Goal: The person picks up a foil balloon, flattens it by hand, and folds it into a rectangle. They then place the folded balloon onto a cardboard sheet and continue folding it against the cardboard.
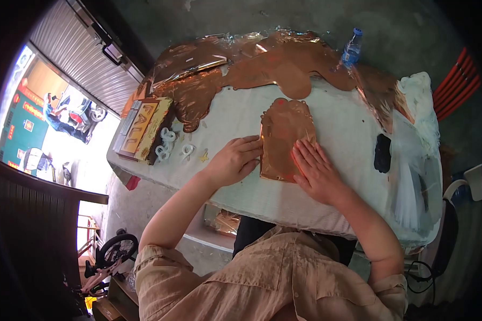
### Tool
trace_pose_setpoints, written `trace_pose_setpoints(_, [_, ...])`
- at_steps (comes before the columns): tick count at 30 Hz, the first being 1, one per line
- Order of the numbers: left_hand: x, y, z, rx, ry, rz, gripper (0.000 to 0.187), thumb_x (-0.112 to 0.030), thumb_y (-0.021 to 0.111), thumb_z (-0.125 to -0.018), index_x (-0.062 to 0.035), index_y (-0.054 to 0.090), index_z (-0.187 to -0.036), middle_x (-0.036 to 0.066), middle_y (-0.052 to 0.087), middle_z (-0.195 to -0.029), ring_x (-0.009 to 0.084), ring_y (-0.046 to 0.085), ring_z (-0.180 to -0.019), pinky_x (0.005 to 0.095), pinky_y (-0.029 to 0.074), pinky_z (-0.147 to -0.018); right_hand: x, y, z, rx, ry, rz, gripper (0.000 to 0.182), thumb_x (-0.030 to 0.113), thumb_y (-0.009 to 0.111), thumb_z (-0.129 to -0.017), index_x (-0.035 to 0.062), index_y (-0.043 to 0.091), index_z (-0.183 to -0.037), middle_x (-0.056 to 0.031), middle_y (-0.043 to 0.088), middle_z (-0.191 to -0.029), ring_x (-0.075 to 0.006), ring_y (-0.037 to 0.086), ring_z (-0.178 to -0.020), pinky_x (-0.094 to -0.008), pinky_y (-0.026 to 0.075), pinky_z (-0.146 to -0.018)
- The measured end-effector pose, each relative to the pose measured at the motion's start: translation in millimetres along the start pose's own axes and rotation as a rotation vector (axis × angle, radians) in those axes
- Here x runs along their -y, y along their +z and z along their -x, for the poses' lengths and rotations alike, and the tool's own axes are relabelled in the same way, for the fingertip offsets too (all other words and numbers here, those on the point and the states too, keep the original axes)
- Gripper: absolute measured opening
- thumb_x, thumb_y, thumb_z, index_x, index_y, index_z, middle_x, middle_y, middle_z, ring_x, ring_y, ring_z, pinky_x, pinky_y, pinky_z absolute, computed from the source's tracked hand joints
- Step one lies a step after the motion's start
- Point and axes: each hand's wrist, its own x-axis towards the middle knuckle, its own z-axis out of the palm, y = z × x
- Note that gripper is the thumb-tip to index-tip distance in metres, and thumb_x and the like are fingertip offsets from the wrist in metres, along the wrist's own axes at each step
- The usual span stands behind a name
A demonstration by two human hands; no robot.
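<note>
A stack of shiny copper-coloured foil sheets [286,125], with a scalloped far edge and straight sides, lies on the white-covered table in front of me. My right hand [316,171] rests flat on the stack's right side, fingers stretched out and pointing away from me. At the left edge, the fingertips of my left hand [234,160] touch the side of the stack. Its fingers are extended and the thumb sits apart from them, with no grip visible. Just beyond the stack, larger crumpled copper-coloured foil [262,69] spreads along the table's far side.
On the table [230,115], a printed box [147,128] and white rings [167,140] lie left. A black object [382,153] and clear plastic bags [409,182] lie right. A water bottle [352,48] stands at the far edge. Outside the doorway, a person [61,123] is near a motorbike.
</note>
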Motion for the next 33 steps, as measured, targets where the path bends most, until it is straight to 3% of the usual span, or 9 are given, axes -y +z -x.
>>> trace_pose_setpoints(10, [8.3, 1.3, -14.0, 0.071, 0.081, -0.051, 0.036, -0.008, 0.059, -0.082, -0.0018, 0.058, -0.118, 0.015, 0.056, -0.127, 0.0309, 0.048, -0.126, 0.0453, 0.034, -0.110, 0.5, 0.0, -0.7, 0.011, 0.009, -0.033, 0.067, 0.034, 0.045, -0.096, -0.0003, 0.023, -0.149, -0.0159, 0.021, -0.157, -0.0267, 0.015, -0.147, -0.0427, 0.008, -0.120])
trace_pose_setpoints(16, [14.0, 0.6, -22.6, 0.059, 0.079, 0.016, 0.029, -0.005, 0.058, -0.082, -0.0007, 0.058, -0.110, 0.017, 0.058, -0.119, 0.0325, 0.054, -0.114, 0.0435, 0.039, -0.102, 1.2, -2.1, -1.1, 0.004, 0.005, -0.026, 0.066, 0.034, 0.045, -0.096, -0.0014, 0.025, -0.148, -0.0171, 0.022, -0.156, -0.0269, 0.016, -0.147, -0.0426, 0.008, -0.120])
trace_pose_setpoints(18, [17.7, -0.6, -25.1, 0.063, -0.222, 0.441, 0.030, -0.007, 0.056, -0.085, -0.0008, 0.053, -0.115, 0.015, 0.060, -0.113, 0.0260, 0.057, -0.107, 0.0377, 0.043, -0.096, 1.1, -1.5, -0.7, -0.003, 0.003, -0.029, 0.066, 0.034, 0.045, -0.096, -0.0016, 0.025, -0.148, -0.0173, 0.023, -0.156, -0.0270, 0.017, -0.147, -0.0426, 0.008, -0.120])
trace_pose_setpoints(19, [18.2, 1.1, -26.7, 0.065, -0.220, 0.443, 0.030, -0.007, 0.056, -0.085, -0.0008, 0.053, -0.115, 0.015, 0.060, -0.113, 0.0260, 0.057, -0.107, 0.0377, 0.043, -0.096, 0.7, -1.7, -0.7, -0.002, 0.007, -0.029, 0.066, 0.034, 0.045, -0.096, -0.0016, 0.025, -0.148, -0.0173, 0.023, -0.156, -0.0270, 0.017, -0.147, -0.0426, 0.008, -0.120])
trace_pose_setpoints(21, [15.2, 6.0, -29.8, -0.019, -0.453, 0.780, 0.035, -0.007, 0.057, -0.088, -0.0017, 0.046, -0.120, 0.010, 0.060, -0.107, 0.0181, 0.058, -0.101, 0.0316, 0.046, -0.089, 1.0, -1.6, -1.1, 0.018, 0.006, -0.020, 0.066, 0.034, 0.045, -0.096, -0.0014, 0.025, -0.148, -0.0174, 0.023, -0.156, -0.0270, 0.016, -0.147, -0.0426, 0.007, -0.120])
trace_pose_setpoints(25, [1.6, 13.5, -31.4, -0.047, -0.555, 0.648, 0.043, -0.006, 0.062, -0.086, -0.0028, 0.041, -0.123, 0.008, 0.061, -0.107, 0.0135, 0.058, -0.097, 0.0297, 0.048, -0.084, 0.4, 0.7, -0.2, -0.003, 0.003, -0.022, 0.066, 0.034, 0.045, -0.096, -0.0013, 0.025, -0.148, -0.0170, 0.023, -0.156, -0.0270, 0.016, -0.147, -0.0425, 0.007, -0.120])
trace_pose_setpoints(30, [3.2, 21.9, -27.4, -0.094, -0.415, 0.352, 0.056, -0.002, 0.070, -0.076, -0.0028, 0.042, -0.124, 0.012, 0.061, -0.113, 0.0208, 0.061, -0.100, 0.0309, 0.049, -0.088, 0.0, 0.8, -0.1, 0.018, 0.006, -0.009, 0.067, 0.036, 0.045, -0.097, -0.0008, 0.023, -0.149, -0.0160, 0.022, -0.157, -0.0270, 0.015, -0.147, -0.0436, 0.005, -0.120])
trace_pose_setpoints(33, [0.8, 21.8, -28.4, -0.102, -0.408, 0.345, 0.059, -0.001, 0.071, -0.074, -0.0028, 0.042, -0.126, 0.013, 0.059, -0.117, 0.0231, 0.060, -0.106, 0.0320, 0.048, -0.091, -0.8, 2.1, -0.3, 0.024, 0.004, 0.007, 0.068, 0.036, 0.044, -0.097, -0.0007, 0.022, -0.149, -0.0158, 0.022, -0.157, -0.0271, 0.014, -0.147, -0.0442, 0.004, -0.120])
